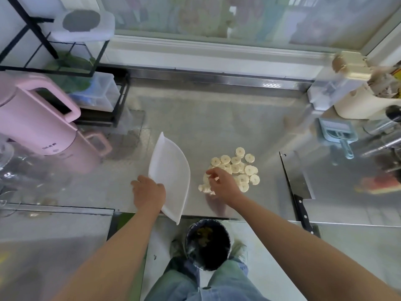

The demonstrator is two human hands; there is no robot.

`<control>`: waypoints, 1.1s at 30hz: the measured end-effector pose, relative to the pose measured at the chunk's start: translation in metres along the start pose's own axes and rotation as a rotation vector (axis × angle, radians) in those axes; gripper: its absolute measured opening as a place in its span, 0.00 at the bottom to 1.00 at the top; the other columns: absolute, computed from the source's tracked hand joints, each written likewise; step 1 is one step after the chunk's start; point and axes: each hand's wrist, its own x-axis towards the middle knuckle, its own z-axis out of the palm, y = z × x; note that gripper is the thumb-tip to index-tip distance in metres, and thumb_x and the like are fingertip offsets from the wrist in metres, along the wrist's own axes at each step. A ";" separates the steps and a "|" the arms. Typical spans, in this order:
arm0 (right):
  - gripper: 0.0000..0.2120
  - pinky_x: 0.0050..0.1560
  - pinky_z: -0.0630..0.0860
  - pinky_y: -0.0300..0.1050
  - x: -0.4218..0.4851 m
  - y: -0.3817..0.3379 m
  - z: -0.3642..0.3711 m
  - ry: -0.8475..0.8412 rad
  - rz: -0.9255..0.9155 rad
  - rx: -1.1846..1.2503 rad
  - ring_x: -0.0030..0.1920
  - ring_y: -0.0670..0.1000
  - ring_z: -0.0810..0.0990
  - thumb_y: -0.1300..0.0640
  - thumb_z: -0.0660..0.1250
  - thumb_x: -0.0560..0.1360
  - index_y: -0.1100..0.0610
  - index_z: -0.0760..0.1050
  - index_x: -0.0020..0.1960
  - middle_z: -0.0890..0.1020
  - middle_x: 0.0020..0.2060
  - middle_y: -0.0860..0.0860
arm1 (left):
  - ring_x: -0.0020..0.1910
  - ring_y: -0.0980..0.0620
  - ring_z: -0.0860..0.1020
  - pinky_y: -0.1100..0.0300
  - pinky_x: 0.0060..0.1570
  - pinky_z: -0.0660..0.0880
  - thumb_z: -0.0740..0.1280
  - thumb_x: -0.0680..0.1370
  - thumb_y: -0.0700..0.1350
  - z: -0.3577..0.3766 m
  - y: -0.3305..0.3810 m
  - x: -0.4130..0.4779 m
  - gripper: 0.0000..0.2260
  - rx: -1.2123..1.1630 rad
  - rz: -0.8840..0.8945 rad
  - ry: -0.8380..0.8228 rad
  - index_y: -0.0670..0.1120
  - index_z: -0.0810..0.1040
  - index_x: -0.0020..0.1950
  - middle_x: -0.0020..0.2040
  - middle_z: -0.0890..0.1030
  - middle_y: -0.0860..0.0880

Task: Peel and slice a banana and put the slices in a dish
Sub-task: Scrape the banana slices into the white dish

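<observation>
White dish (171,170), with nothing in it, stands tilted on the steel counter (206,127). The left hand (148,193) grips its near edge, fingers curled round the rim. Just right of the dish lie the slices (238,168), a loose pile on the bare steel. The right hand (223,184) sits over the pile's near side, fingers bent and apparently pinching a few slices. Farther right of the dish, beyond the pile, the cleaver (296,177) lies flat, unheld. Below the dish a bin (207,244) holds something yellowish, perhaps the peel. Peeling and slicing look finished; only moving the slices into the dish remains, and it has barely begun.
</observation>
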 end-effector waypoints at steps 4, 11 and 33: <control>0.10 0.48 0.77 0.49 -0.005 0.017 -0.035 0.119 0.078 0.012 0.45 0.55 0.80 0.60 0.61 0.78 0.55 0.75 0.57 0.78 0.44 0.49 | 0.54 0.43 0.71 0.52 0.49 0.73 0.63 0.74 0.40 0.007 0.037 -0.021 0.18 0.085 0.262 0.245 0.39 0.69 0.63 0.58 0.70 0.39; 0.14 0.50 0.72 0.49 -0.032 0.091 -0.107 0.360 0.438 -0.237 0.54 0.57 0.75 0.59 0.62 0.76 0.58 0.67 0.60 0.74 0.54 0.56 | 0.58 0.45 0.68 0.54 0.55 0.70 0.62 0.74 0.41 0.069 0.095 -0.063 0.15 0.203 0.807 -0.017 0.46 0.73 0.61 0.61 0.71 0.45; 0.20 0.35 0.75 0.52 -0.046 0.128 -0.145 0.433 0.333 0.388 0.31 0.53 0.73 0.42 0.58 0.79 0.57 0.67 0.40 0.75 0.31 0.55 | 0.64 0.42 0.66 0.51 0.61 0.66 0.61 0.76 0.43 0.105 0.115 -0.072 0.20 0.352 0.726 -0.032 0.46 0.67 0.68 0.67 0.67 0.42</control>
